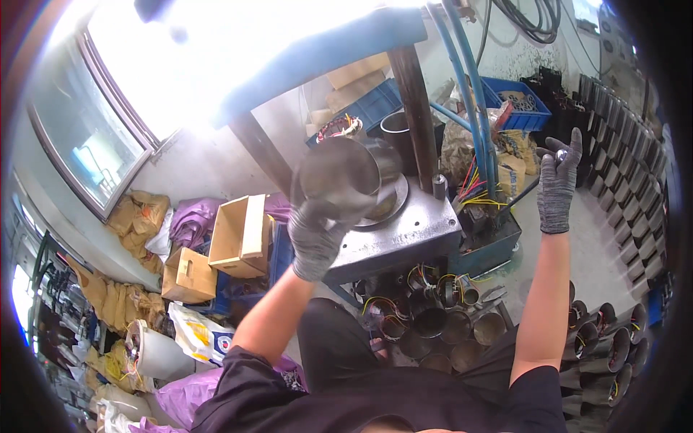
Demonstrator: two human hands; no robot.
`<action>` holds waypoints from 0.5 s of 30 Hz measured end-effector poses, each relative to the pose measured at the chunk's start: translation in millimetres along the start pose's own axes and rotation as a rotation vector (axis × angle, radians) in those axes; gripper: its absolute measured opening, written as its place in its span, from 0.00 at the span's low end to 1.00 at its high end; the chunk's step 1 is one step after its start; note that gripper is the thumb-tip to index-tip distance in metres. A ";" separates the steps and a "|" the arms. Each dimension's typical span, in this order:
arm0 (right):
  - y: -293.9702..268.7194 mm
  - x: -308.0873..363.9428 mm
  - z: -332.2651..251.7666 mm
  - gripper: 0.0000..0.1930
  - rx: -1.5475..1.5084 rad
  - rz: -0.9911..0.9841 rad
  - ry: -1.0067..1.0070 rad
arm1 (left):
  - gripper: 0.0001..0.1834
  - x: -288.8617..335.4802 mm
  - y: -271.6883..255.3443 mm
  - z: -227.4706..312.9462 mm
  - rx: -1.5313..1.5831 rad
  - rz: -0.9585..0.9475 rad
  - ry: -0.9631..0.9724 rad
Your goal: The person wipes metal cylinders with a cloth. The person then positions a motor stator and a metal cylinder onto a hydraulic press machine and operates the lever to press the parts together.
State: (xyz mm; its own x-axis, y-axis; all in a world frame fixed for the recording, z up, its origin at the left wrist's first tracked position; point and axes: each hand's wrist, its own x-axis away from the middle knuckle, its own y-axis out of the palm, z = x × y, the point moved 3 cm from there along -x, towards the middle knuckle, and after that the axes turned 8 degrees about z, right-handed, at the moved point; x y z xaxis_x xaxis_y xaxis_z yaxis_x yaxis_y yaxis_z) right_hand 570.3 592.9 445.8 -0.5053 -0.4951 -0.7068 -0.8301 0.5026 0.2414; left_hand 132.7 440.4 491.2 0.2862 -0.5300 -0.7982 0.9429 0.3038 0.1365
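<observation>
My left hand (317, 242), in a grey knit glove, grips a dark round metal housing (328, 169), smeared by motion, in front of the press. Just behind it another dark metal cylinder (390, 160) stands on the round plate (393, 206) of the press table (404, 242). A bundle of red and white wires (339, 128) shows above the held housing; which part it belongs to I cannot tell. Out to the right, my gloved right hand (557, 187) is closed around the end of a dark lever (521, 193), its shiny ball knob (561, 155) showing among the fingers.
Dark posts (415, 108) carry a blue crossbeam (325, 58) over the press. Several metal cylinders (455, 326) with coloured wires stand beneath the table, and more (613, 346) at lower right. Stacked metal parts (628, 173) line the right. Wooden boxes (238, 234) and bags (195, 224) lie left.
</observation>
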 end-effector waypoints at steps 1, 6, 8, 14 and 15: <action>0.9 0.5 -1.5 0.42 0.018 0.007 -0.008 | 0.24 -16.0 2.1 2.3 -0.100 -0.044 0.020; 0.8 1.9 -1.2 0.41 0.013 0.005 0.015 | 0.32 -66.2 22.2 9.0 -0.474 -0.179 0.245; -0.8 2.1 -0.5 0.41 0.006 0.002 0.019 | 0.26 -78.8 31.8 7.0 -0.572 -0.209 0.322; -6.8 5.0 -3.2 0.44 0.044 -0.012 0.013 | 0.47 -114.1 46.7 -14.2 -0.421 -0.340 0.120; -7.7 5.0 -3.5 0.44 0.031 -0.007 0.012 | 0.50 -121.0 46.1 -17.6 -0.477 -0.360 0.159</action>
State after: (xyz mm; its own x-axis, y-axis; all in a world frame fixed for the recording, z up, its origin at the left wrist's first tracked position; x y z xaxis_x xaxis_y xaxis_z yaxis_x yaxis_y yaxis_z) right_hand 573.3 584.2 442.8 -0.5020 -0.5069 -0.7007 -0.8262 0.5205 0.2154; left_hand 138.5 532.4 583.8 -0.0988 -0.5519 -0.8280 0.7852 0.4679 -0.4056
